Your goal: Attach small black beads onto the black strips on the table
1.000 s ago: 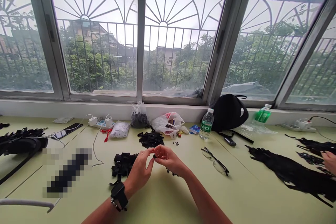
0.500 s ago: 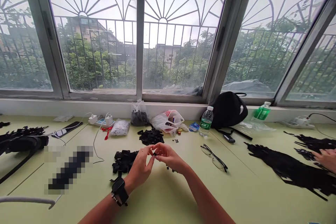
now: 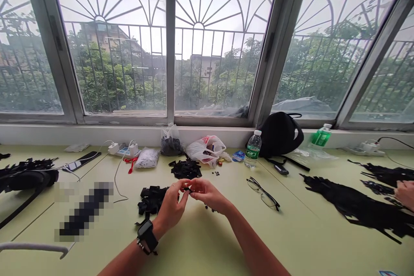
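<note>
My left hand (image 3: 173, 202) and my right hand (image 3: 208, 193) meet at the middle of the table, fingertips pinched together. Between them is a small black piece (image 3: 187, 189), mostly covered by the fingers; it looks like a short strip of fabric, though its exact kind is unclear. Beside my left hand lies a pile of black fabric strips (image 3: 151, 200), partly hidden by that hand. Another pile of black strips (image 3: 186, 168) sits just beyond my fingers. A few tiny dark round parts (image 3: 215, 173) rest past my right hand, and more show below its wrist.
Eyeglasses (image 3: 263, 193) lie right of my hands, with a water bottle (image 3: 252, 148) and black bag (image 3: 280, 134) behind. White plastic bags (image 3: 207, 151) and a power strip (image 3: 124, 151) line the window side. Another person's hand (image 3: 405, 194) is by black strips (image 3: 355, 205) at far right.
My fingertips have shifted slightly around the small black piece, which shows a little more between them. The other person's hand at far right has moved a bit rightward.
</note>
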`<state>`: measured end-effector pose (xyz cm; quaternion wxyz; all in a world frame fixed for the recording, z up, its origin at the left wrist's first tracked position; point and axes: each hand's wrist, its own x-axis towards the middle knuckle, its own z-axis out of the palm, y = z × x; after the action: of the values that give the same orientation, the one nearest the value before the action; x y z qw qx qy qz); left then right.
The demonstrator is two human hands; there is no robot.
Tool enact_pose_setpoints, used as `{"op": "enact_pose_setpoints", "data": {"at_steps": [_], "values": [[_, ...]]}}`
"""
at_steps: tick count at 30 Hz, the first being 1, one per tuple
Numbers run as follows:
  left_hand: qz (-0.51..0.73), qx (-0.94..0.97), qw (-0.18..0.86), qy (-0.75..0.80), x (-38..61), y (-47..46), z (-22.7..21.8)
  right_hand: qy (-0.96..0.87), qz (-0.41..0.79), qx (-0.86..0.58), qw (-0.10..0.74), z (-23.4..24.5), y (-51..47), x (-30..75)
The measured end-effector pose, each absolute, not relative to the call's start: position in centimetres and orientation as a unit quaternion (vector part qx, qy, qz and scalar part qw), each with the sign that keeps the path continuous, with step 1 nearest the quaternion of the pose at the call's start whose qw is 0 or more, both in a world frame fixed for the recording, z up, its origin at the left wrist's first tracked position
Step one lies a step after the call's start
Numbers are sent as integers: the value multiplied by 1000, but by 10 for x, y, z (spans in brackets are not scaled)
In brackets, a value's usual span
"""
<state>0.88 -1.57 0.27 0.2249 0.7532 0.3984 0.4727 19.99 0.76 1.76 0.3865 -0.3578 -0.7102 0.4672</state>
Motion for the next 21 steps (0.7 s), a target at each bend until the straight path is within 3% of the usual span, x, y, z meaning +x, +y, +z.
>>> {"op": "enact_pose_setpoints", "data": {"at_steps": [14, 18, 21], "values": [[458, 757, 189, 426, 6, -15, 7, -735, 374, -397, 404, 3, 18, 199], [452, 745, 186, 454, 5, -14, 5, -751, 244, -440, 427, 1, 14, 197], [444, 740, 182, 471, 4, -13, 4, -789, 157, -454, 383, -3, 8, 194]]}}
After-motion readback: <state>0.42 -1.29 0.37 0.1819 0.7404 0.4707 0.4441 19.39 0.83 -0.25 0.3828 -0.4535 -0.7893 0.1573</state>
